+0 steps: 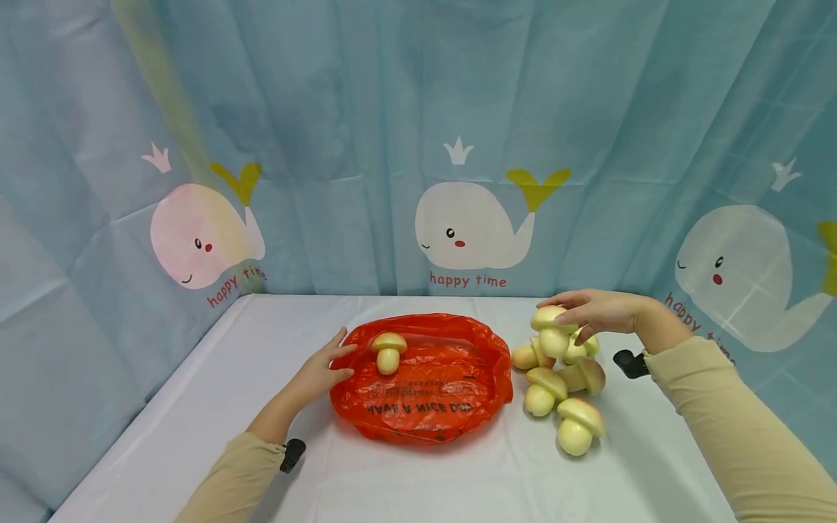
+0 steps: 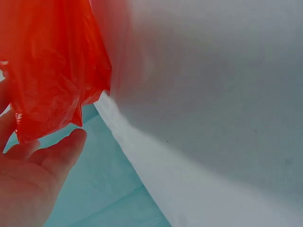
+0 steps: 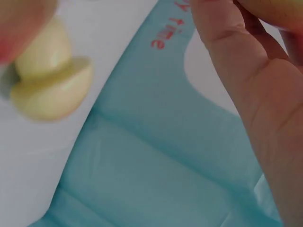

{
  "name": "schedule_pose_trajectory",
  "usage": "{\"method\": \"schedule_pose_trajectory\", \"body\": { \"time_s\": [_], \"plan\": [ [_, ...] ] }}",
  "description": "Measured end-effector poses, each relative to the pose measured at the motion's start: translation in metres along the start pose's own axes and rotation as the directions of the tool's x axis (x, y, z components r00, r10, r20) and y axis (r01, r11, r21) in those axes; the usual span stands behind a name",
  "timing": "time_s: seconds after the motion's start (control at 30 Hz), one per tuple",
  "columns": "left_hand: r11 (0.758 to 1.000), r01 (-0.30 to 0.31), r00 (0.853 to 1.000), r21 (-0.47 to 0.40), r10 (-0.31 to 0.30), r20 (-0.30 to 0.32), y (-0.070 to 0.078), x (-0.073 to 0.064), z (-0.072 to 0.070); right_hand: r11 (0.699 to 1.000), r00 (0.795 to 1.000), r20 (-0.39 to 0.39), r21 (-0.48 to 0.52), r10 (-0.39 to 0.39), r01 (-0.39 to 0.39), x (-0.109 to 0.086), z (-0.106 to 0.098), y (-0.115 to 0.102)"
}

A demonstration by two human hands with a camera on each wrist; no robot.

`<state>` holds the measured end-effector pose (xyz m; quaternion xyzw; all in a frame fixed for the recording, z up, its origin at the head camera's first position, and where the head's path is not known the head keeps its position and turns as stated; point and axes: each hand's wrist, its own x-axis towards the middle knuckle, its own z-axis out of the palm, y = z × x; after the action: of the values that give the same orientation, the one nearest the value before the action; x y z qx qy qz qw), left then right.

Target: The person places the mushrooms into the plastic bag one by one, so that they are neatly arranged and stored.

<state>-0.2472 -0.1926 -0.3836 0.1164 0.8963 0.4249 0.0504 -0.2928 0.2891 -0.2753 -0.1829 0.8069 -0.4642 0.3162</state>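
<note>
A red plastic bag (image 1: 425, 428) lies spread on the table with its mouth facing up, and one toy mushroom (image 1: 389, 352) stands inside it. At the bag's left rim is my left hand (image 1: 322, 372); its extended fingers touch the plastic, and the left wrist view shows the bag's edge (image 2: 57, 94) beside the thumb. My right hand (image 1: 598, 312) grips another toy mushroom (image 1: 552, 334) by its cap, over the pile at the right. Part of this mushroom (image 3: 279, 12) appears in the top corner of the right wrist view.
Several toy mushrooms (image 1: 575, 425) lie in a loose group right of the bag, below the right hand. A white cloth covers the table (image 1: 405, 487). Behind it hangs a blue curtain (image 1: 366, 145) with printed whales.
</note>
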Motion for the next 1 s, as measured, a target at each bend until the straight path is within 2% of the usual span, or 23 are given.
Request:
{"method": "schedule_pose_trajectory", "body": {
  "time_s": [0.13, 0.33, 0.6, 0.7, 1.0],
  "plan": [
    [1.0, -0.006, 1.0, -0.003, 0.006, 0.005, -0.006, 0.002, 0.0, 0.999, 1.0, 0.0, 0.021, -0.024, 0.024, 0.014, 0.009, -0.006],
    [1.0, -0.028, 0.999, 0.004, 0.028, -0.022, -0.011, 0.003, 0.002, 0.998, 1.0, -0.02, 0.064, -0.013, 0.014, 0.033, 0.022, -0.014],
    [1.0, -0.014, 0.998, 0.021, 0.015, -0.055, -0.009, 0.002, 0.006, 0.982, 0.995, -0.101, 0.186, -0.009, 0.028, 0.052, 0.032, -0.021],
    [1.0, -0.006, 0.998, 0.026, 0.007, -0.065, -0.007, 0.003, 0.007, 0.977, 0.992, -0.127, 0.208, -0.017, 0.044, 0.058, 0.037, -0.024],
    [1.0, -0.02, 0.997, 0.02, 0.021, -0.07, -0.005, 0.012, 0.011, 0.962, 0.981, -0.191, 0.272, 0.024, 0.029, 0.075, 0.048, -0.032]
  ]
}}
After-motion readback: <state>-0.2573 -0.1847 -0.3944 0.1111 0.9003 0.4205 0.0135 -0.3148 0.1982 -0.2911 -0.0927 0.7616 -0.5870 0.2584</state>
